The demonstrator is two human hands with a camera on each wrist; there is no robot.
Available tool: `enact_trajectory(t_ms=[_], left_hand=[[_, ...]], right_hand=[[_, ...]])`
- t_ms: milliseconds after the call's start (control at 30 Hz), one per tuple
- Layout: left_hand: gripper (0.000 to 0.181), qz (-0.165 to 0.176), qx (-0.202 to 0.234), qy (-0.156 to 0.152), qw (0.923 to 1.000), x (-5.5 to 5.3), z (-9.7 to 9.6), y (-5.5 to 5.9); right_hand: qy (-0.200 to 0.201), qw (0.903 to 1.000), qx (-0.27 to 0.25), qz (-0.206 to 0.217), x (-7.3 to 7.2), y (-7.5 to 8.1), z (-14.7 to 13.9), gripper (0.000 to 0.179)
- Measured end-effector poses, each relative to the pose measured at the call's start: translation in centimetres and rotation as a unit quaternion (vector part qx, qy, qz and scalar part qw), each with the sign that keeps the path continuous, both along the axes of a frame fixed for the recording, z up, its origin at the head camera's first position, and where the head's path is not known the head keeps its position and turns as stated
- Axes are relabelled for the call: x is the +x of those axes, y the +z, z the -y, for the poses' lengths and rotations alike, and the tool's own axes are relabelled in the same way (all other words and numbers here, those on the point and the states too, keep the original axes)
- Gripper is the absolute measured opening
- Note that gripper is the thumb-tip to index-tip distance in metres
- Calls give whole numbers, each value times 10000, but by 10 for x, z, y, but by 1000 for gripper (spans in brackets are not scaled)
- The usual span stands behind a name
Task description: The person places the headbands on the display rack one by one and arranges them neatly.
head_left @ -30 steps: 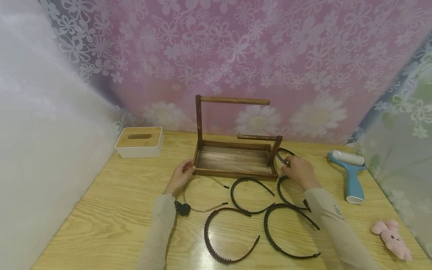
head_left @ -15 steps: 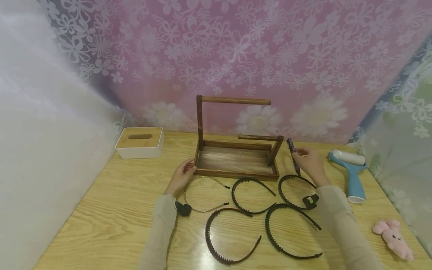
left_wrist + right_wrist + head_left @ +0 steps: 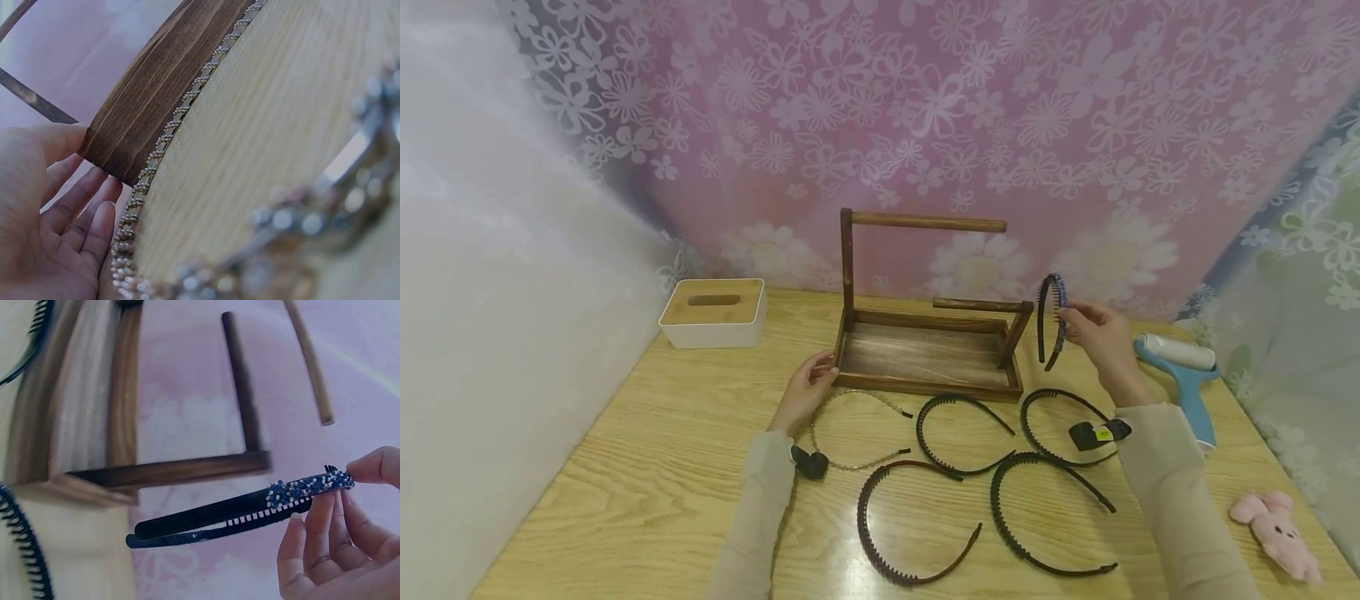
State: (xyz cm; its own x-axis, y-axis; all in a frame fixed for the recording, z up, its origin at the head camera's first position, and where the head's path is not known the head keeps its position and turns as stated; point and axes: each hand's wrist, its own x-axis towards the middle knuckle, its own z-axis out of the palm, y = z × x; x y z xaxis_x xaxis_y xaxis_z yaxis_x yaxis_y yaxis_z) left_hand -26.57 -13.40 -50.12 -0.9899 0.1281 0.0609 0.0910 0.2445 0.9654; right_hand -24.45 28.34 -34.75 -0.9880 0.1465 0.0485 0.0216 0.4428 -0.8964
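A dark headband with blue and white beads (image 3: 309, 490) is held upright in the air by my right hand (image 3: 1097, 337), pinched between thumb and fingers with its ends pointing down. It is just right of the wooden rack (image 3: 925, 387), a brown tray with a tall rod and a shorter rod above it. My left hand (image 3: 805, 390) grips the tray's left front corner, thumb on the near side and fingers at its end in the left wrist view. A beaded headband (image 3: 159, 147) lies along the rack's front, close to this hand.
Several black and brown headbands (image 3: 917, 579) lie on the wooden table (image 3: 625, 483) before the rack. A tissue box (image 3: 715, 333) stands at back left. On the right are a blue lint roller (image 3: 1191, 396) and a pink plush toy (image 3: 1277, 533). A flowered curtain hangs behind.
The right hand has lifted the blue-beaded headband off the table beside the rack and turned it upright, ends down. The left hand has stayed on the rack's corner.
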Motion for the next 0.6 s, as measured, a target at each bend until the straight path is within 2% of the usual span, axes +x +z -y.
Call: enact_trajectory(t_ms=[33, 267, 300, 400, 600], left_hand=[[48, 14, 11, -6, 10000, 0, 0, 1], [47, 132, 2, -97, 9999, 22, -3, 36], [47, 139, 14, -103, 9998, 23, -3, 37], [47, 101, -38, -99, 9999, 21, -2, 35], [46, 13, -37, 35, 10000, 5, -2, 9]], right_hand=[[19, 10000, -7, -17, 0, 4, 1, 63], [126, 9990, -430, -81, -6, 30, 11, 60], [130, 9988, -462, -105, -8, 33, 13, 60], [151, 9987, -448, -204, -12, 45, 18, 61], [154, 9986, -210, -468, -26, 64, 31, 63]])
